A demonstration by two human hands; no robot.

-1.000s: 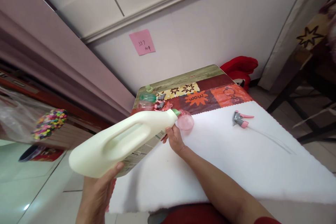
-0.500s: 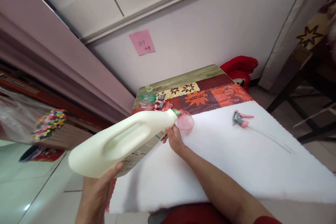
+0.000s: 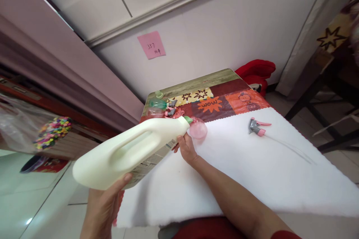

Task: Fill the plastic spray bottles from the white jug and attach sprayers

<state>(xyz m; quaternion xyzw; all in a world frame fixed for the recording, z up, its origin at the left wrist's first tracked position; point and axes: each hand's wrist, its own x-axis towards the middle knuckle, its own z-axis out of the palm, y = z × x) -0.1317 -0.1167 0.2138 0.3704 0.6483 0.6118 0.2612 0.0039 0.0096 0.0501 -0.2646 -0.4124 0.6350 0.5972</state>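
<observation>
A large pale detergent jug (image 3: 92, 160) is tilted across the table, its base toward me and its green spout at the far right end. My left hand (image 3: 108, 198) supports the jug from below near its base, thumb on the label side. Near the neck, my right hand (image 3: 186, 149) is closed on the jug's underside; some of its fingers are hidden. The spout meets the mouth of a round pink translucent bottle (image 3: 198, 130) standing on the white cloth. Whether liquid is flowing cannot be made out.
A grey and pink spray trigger (image 3: 255, 127) with a clear tube lies on the white cloth (image 3: 252, 179) at right. Behind the jug lie a green spray bottle (image 3: 158, 104) and a pink spray bottle (image 3: 155, 112). A light green cap (image 3: 159, 95) sits at the far left corner.
</observation>
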